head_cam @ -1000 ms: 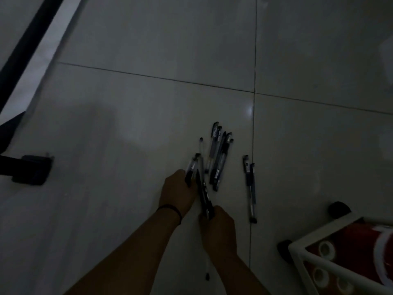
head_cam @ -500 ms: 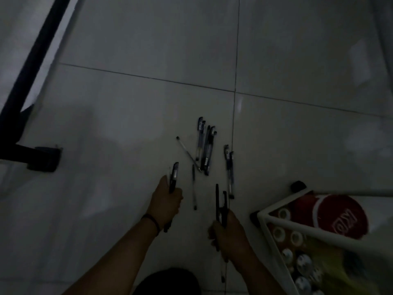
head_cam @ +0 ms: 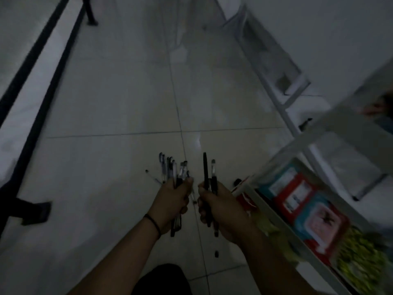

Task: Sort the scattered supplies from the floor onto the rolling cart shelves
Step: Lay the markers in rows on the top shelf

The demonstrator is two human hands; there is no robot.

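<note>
Both hands have come closer together since the earlier frame, and the view has swung toward the white rolling cart point(head_cam: 253, 189). Left hand point(head_cam: 172, 201) clenches a few dark, slim plastic pens; right hand point(head_cam: 217, 205) clenches two or three black pens point(head_cam: 205, 169). More loose pens point(head_cam: 164, 169) lie on the pale tiled floor point(head_cam: 119, 99), just beyond the left hand. Risk: the upright bundles, held mid-barrel, could slip and scatter during transfer to the cart.

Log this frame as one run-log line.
phase: gathering pens | left hand: grips pens | right hand: grips black pens | floor: more pens left | cart: at right
</note>
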